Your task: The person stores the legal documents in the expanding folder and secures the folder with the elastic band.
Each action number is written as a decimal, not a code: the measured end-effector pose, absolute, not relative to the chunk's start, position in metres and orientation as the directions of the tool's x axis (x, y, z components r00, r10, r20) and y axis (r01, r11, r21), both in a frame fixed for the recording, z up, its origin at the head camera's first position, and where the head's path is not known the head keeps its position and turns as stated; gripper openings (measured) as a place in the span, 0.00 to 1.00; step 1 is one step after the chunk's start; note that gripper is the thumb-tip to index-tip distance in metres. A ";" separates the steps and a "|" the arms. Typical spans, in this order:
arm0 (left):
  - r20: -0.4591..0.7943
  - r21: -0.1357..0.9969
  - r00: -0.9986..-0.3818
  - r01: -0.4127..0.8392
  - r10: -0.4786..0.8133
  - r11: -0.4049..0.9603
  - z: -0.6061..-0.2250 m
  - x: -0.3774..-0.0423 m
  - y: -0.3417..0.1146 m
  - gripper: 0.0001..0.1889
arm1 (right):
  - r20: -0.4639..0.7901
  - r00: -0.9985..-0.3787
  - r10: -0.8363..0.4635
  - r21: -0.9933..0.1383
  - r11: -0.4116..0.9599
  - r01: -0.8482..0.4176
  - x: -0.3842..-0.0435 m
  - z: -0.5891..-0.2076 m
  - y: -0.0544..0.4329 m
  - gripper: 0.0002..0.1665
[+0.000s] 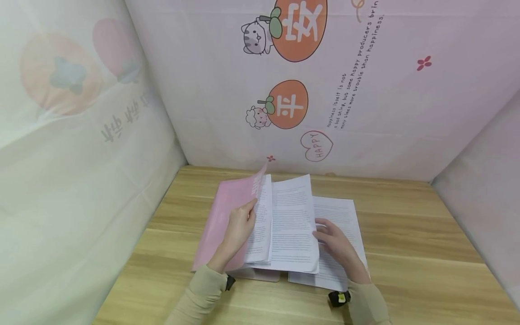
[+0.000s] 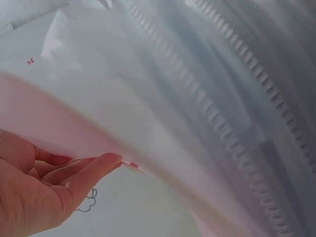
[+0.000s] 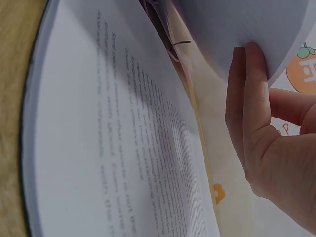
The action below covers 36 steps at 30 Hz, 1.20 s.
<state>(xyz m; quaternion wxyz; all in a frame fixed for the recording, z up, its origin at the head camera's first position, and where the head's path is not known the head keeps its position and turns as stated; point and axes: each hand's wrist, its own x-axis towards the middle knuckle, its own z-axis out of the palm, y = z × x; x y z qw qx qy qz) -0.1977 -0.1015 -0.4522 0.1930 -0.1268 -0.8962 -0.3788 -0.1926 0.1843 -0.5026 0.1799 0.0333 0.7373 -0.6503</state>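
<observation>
My left hand (image 1: 239,222) pinches the raised pink cover (image 1: 231,198) of a folder near its free edge. In the left wrist view, thumb and fingers grip that cover, and clear plastic with ribbed strips (image 2: 222,123) shows beside it. White printed sheets (image 1: 290,221) lie against the folder, their right part lifted. My right hand (image 1: 335,241) pinches the right edge of these sheets between thumb and fingers; the right wrist view shows the lifted paper (image 3: 247,24) in its grip. Beneath the right hand, another printed sheet (image 1: 341,212) lies on the table.
The wooden table (image 1: 410,225) extends to both sides of the papers. Printed cloth walls (image 1: 365,149) enclose it at the back, left and right. A pale flat edge (image 1: 260,274) shows under the folder at the front. Each wrist wears a small black camera (image 1: 338,299).
</observation>
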 end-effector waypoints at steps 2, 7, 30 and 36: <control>0.444 0.633 -0.892 0.377 0.082 0.676 -0.452 -0.198 -0.101 0.19 | -0.305 -0.933 -0.189 -0.949 0.147 0.280 -0.193 -0.503 0.183 0.33; 0.436 0.638 -0.897 0.370 0.080 0.676 -0.453 -0.198 -0.100 0.20 | -0.305 -0.934 -0.187 -0.947 0.159 0.278 -0.195 -0.503 0.179 0.33; 0.384 0.674 -0.919 0.344 0.088 0.654 -0.451 -0.198 -0.102 0.20 | -0.293 -0.934 -0.204 -0.949 0.177 0.260 -0.203 -0.505 0.172 0.31; 0.386 0.667 -0.917 0.354 0.102 0.655 -0.451 -0.197 -0.101 0.20 | -0.296 -0.933 -0.206 -0.950 0.166 0.264 -0.204 -0.503 0.170 0.31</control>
